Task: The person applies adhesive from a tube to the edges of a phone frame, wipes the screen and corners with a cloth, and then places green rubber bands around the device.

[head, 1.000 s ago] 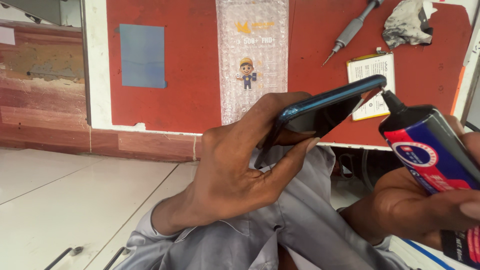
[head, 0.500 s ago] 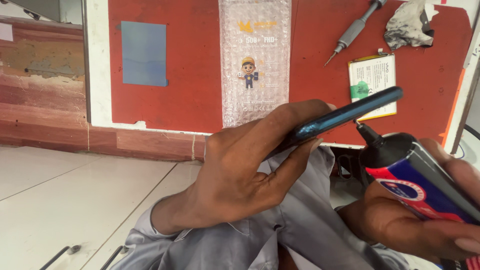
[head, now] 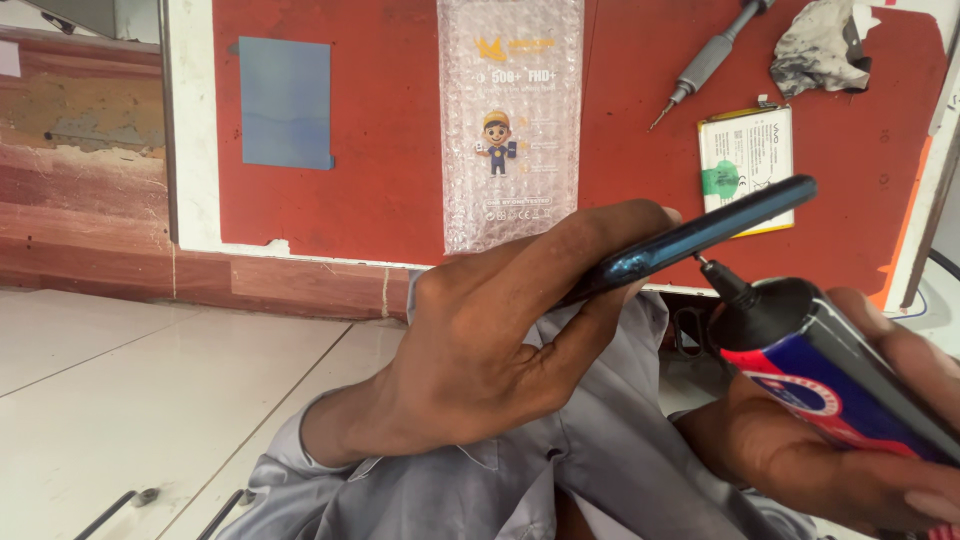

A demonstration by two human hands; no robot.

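Floor: pale tiles [head: 120, 400] filled the lower left, below a worn brick-coloured ledge.
Table: a red mat on a white-edged table [head: 390, 130] carried the loose things.
Blue sheet: a flat blue rectangle [head: 286, 103] lay at the mat's left end, well apart from the hands.
Bubble-wrap pack: a clear padded pack [head: 510, 120] with a small cartoon figure lay in the middle of the mat.
Left hand: the left hand [head: 480, 350] was closed around one end of the phone, fingers curled over the top edge and thumb beneath, over a grey-sleeved lap.
Phone: the dark blue phone [head: 700, 235] was held edge-on and tilted up to the right, above the lap and in front of the table edge.
Screwdriver: a grey screwdriver [head: 705, 62] lay slanted near the top of the mat.
Battery: a white flat battery [head: 745, 160] lay on the mat just behind the phone.
Rag: a crumpled grey rag [head: 820, 50] sat at the top right.
Glue tube: the black nozzle of a red and blue glue tube [head: 800, 350] touched the phone's lower edge.
Right hand: the right hand [head: 850, 450] was wrapped around the tube's body.
Progress: I judged the gluing as under way at one spot; no bead showed along the edge, so most of the edge looked left to do.
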